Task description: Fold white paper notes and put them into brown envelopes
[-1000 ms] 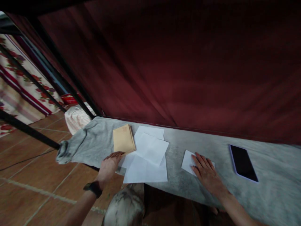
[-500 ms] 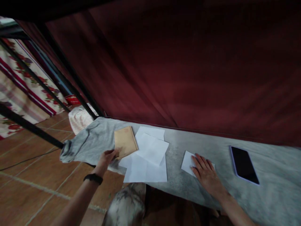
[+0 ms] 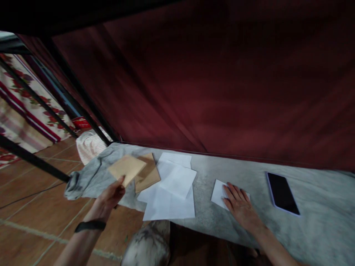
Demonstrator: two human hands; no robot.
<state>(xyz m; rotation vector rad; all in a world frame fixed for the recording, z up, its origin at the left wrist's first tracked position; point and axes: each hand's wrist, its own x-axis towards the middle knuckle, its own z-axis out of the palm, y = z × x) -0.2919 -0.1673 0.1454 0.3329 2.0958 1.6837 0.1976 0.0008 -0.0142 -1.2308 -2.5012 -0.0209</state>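
Note:
My left hand (image 3: pixel 113 193) pinches a tan paper envelope (image 3: pixel 126 168) by its near corner, lifted above the cloth. Just right of it, partly covered, lies a stack of brown envelopes (image 3: pixel 148 173). Beside that stack several white sheets of paper (image 3: pixel 176 181) overlap one another. My right hand (image 3: pixel 238 203) lies flat with fingers stretched over a small folded white paper (image 3: pixel 218 193), which shows at its left and top edges. A phone with a pale purple case (image 3: pixel 283 194) rests screen up to the right of that hand.
A grey cloth (image 3: pixel 205 207) covers the long narrow surface. Behind it hangs a dark red curtain (image 3: pixel 222 92). Black frame bars (image 3: pixel 33 157) cross the left side, with a striped white bundle (image 3: pixel 91 144) on the tiled floor (image 3: pixel 33 207). My knee (image 3: pixel 148 245) is below the front edge.
My left hand has lifted one envelope off the brown stack and drawn it to the left. My right hand stays on the white paper. The camera view has shifted slightly.

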